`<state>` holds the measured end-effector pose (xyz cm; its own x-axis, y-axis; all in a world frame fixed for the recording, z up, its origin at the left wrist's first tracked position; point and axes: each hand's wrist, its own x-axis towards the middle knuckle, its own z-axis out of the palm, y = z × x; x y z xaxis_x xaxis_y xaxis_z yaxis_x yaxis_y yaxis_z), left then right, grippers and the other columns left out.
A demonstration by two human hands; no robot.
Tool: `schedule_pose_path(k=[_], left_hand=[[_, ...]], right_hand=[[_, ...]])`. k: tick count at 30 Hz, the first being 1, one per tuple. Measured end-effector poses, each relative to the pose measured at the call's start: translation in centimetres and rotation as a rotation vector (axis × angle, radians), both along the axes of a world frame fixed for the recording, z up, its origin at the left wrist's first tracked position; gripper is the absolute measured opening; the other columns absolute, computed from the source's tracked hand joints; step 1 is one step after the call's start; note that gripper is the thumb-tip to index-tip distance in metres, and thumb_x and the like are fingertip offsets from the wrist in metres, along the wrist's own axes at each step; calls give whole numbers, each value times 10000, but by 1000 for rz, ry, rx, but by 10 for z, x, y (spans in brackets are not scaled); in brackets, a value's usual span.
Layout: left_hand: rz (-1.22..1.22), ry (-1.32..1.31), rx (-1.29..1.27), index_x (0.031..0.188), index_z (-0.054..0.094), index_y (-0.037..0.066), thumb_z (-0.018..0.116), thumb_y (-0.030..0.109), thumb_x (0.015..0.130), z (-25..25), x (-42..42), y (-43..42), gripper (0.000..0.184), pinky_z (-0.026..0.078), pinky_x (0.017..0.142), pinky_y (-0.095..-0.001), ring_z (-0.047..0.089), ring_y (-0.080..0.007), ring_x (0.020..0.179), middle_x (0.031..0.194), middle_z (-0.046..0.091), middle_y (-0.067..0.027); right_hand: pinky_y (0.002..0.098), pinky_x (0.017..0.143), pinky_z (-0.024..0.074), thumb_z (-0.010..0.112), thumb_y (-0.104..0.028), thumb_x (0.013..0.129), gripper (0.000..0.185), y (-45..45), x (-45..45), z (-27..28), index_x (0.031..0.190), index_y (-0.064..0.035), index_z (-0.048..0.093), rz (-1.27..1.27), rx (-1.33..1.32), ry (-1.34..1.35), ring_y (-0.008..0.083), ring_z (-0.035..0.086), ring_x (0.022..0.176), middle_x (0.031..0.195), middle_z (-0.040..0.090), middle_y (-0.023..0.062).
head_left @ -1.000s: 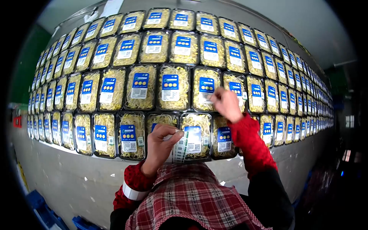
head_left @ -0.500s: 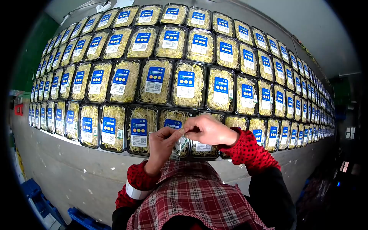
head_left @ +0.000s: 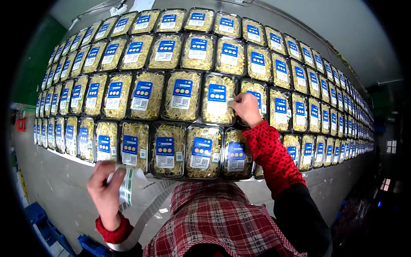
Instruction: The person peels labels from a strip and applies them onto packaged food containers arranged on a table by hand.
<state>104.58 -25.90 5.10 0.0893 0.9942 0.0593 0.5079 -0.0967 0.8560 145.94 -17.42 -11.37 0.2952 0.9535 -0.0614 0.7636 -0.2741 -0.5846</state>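
My left hand (head_left: 105,184), at the lower left in front of the packs' near edge, pinches a strip of stickers (head_left: 127,185) with green marks; the strip trails down towards the apron. My right hand (head_left: 247,107) is closed at the right edge of a sprout pack (head_left: 217,98) in the second row from me, with a small pale sticker at its fingertips. That pack has a blue and white label. In the nearest row, a pack (head_left: 169,150) and its neighbours carry a small green and white sticker beside the main label.
Long rows of black trays of sprouts (head_left: 199,51) cover the table. Blue crates (head_left: 40,218) stand on the floor at the lower left, and a red object (head_left: 20,124) is at the far left. A white sheet (head_left: 142,5) lies at the back.
My hands, together half a second ago, have moved apart. The left went left and down with the sticker strip, while the right moved up and right to a second-row pack.
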Motion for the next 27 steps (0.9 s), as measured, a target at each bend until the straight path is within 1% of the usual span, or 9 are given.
schedule_pose_path(k=[4, 8, 10, 16, 17, 20, 22, 25, 27], left_hand=[[1, -270, -290, 900, 667, -9, 665, -36, 823, -54, 13, 9, 81, 456, 613, -209, 593, -87, 714, 904, 664, -58], [-53, -463, -418, 847, 707, -14, 713, 39, 835, -74, 49, 8, 55, 474, 555, -235, 597, -91, 661, 825, 659, -56], [-144, -526, -374, 843, 684, -18, 720, -1, 823, -85, 45, 11, 44, 469, 607, -221, 600, -81, 726, 865, 671, -62], [-132, -475, -400, 776, 667, -3, 753, 68, 816, -83, 25, 19, 118, 405, 515, -207, 541, -57, 576, 677, 628, -13], [-115, -422, -453, 771, 666, -5, 752, 78, 819, -83, 20, 18, 130, 404, 497, -210, 539, -59, 564, 670, 626, -17], [-95, -299, -511, 771, 664, -23, 765, 125, 814, -73, -10, 20, 184, 442, 422, -226, 578, -81, 500, 626, 626, -45], [-22, -309, -522, 809, 664, -31, 723, 65, 830, -44, -56, 25, 115, 447, 417, -219, 584, -94, 508, 667, 616, -64], [110, -58, -194, 758, 621, -15, 677, -100, 761, -18, -118, 36, 101, 386, 504, -205, 529, -67, 564, 681, 563, -27], [82, -45, -155, 768, 617, -24, 697, -100, 743, -13, -129, 51, 113, 366, 536, -215, 494, -67, 590, 702, 558, -27]], right_hand=[[456, 612, 529, 743, -212, 710, 247, 4, -15, 25, 854, -27, 667, 88, -72, -420, 386, 650, 670, 710, 658, 200], [391, 684, 529, 634, -85, 822, 141, -36, -113, 102, 938, -16, 676, 604, 43, 477, 331, 646, 767, 870, 666, 172], [401, 728, 510, 615, -68, 826, 147, -42, -149, 119, 938, 9, 671, 830, 43, 530, 335, 632, 814, 907, 652, 174], [420, 667, 488, 632, -55, 764, 123, -35, -179, 120, 860, 18, 659, 829, -116, 564, 363, 610, 731, 801, 631, 191], [390, 625, 489, 631, -54, 766, 96, -33, -181, 118, 834, 4, 665, 839, -131, 518, 310, 625, 692, 773, 648, 161], [290, 536, 449, 630, -24, 788, 47, -20, -167, 80, 821, -4, 657, 452, 72, 530, 165, 577, 581, 716, 638, 71], [268, 513, 405, 644, -57, 805, 61, 9, -131, 67, 787, -1, 662, -98, -105, 767, 104, 528, 561, 676, 616, 23], [252, 513, 371, 677, -107, 795, 140, 25, -123, 36, 779, 32, 678, -162, 18, 529, 64, 467, 566, 644, 593, 9], [304, 550, 438, 673, -132, 775, 169, 33, -121, 0, 795, 35, 693, -200, 63, 379, 149, 573, 590, 656, 641, 100]])
